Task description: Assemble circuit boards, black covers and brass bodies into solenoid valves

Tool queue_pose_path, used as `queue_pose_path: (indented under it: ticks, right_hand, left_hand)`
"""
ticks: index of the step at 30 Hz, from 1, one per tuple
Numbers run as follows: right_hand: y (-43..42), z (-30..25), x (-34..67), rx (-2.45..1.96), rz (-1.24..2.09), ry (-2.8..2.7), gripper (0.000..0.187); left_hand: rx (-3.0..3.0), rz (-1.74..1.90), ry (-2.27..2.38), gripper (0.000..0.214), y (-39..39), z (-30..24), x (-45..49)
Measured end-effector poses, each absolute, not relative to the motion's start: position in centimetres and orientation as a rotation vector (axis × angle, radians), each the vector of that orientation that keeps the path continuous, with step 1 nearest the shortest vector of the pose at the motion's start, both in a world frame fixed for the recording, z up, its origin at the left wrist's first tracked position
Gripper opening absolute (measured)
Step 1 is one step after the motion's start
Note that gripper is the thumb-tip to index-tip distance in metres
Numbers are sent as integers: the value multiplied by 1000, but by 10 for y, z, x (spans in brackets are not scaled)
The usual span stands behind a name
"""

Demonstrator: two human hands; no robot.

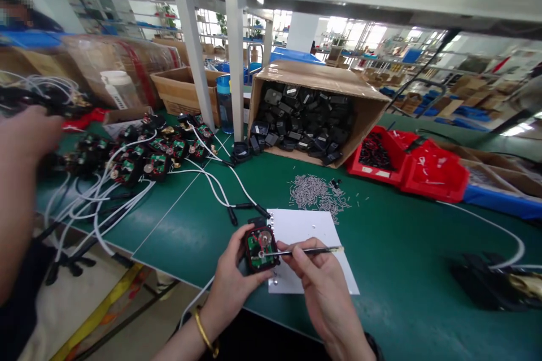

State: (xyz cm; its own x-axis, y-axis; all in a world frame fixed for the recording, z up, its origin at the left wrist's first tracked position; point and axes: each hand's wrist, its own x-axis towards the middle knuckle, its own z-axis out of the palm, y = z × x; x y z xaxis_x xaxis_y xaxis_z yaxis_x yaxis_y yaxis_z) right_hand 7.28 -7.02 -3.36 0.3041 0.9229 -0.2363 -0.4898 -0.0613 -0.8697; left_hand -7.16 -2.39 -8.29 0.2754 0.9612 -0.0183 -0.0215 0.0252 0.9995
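Note:
My left hand (232, 277) grips a small black housing (262, 264) with an open top, showing a green circuit board, red wires and a round clear part. In my right hand (315, 279) is a thin, dark, pen-like tool (315, 250), held between thumb and fingers. Its tip reaches a small ring-like spot on the board; whether it touches cannot be made out. Both hands are over the front edge of a white sheet (302, 223), which carries small shiny dots along its left side. Behind the sheet lies a pile of small grey pins (311, 192).
Wired circuit housings (156, 164) and white cables crowd the left, where a co-worker's arm (25, 180) reaches in. A cardboard box (368, 98) of black housings stands behind, beside red bins (436, 166). A black unit with brass parts (486, 285) sits right. Metal posts (234, 45) rise behind.

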Motion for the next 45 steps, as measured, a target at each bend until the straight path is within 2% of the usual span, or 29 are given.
queue_pose_path:
  ticks: [26, 45]
  right_hand:
    - [-61, -23, 72, -1349, 1040, -732, 25]
    - [-62, -28, 74, -1374, 1046, -771, 24]
  left_hand:
    - [1422, 986, 1038, 75, -24, -90, -73]
    - [1442, 988, 1043, 73, -24, -90, -73]
